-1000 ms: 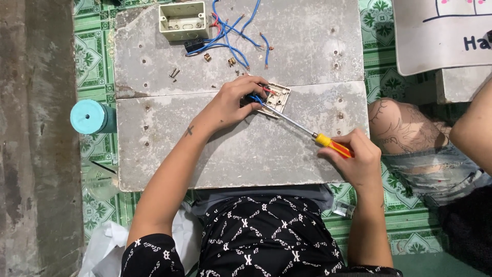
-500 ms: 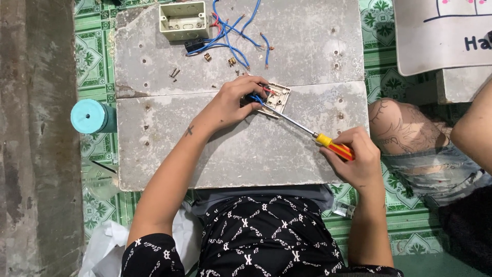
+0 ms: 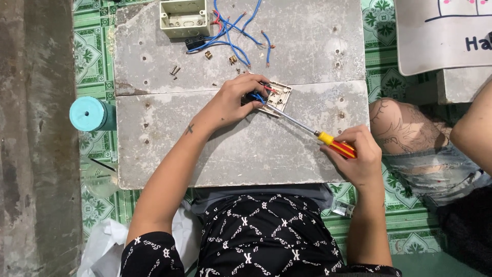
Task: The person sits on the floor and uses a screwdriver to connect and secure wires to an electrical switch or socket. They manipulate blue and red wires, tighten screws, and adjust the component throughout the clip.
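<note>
A: The fingers (image 3: 250, 88) of the left hand (image 3: 233, 101) are curled and press down on a small beige switch plate (image 3: 277, 96); they pinch its near edge together with short blue and red wires.

B: And the right hand (image 3: 359, 154)?

A: Its fingers are closed around the red and yellow handle of a screwdriver (image 3: 312, 132). The metal shaft goes up and to the left, and the tip touches the switch plate.

B: Where does the plate lie?

A: On the grey stone tabletop (image 3: 246, 149), near the seam between the two slabs. Farther away stands an open beige wall box (image 3: 184, 18), with loose blue wires (image 3: 236, 36) just beside it and some small screws (image 3: 175, 70) near.

B: Anything at the sides?

A: A turquoise round container (image 3: 89, 114) stands on the green tiled floor at the left, and another person's knee (image 3: 405, 125) is at the right.
</note>
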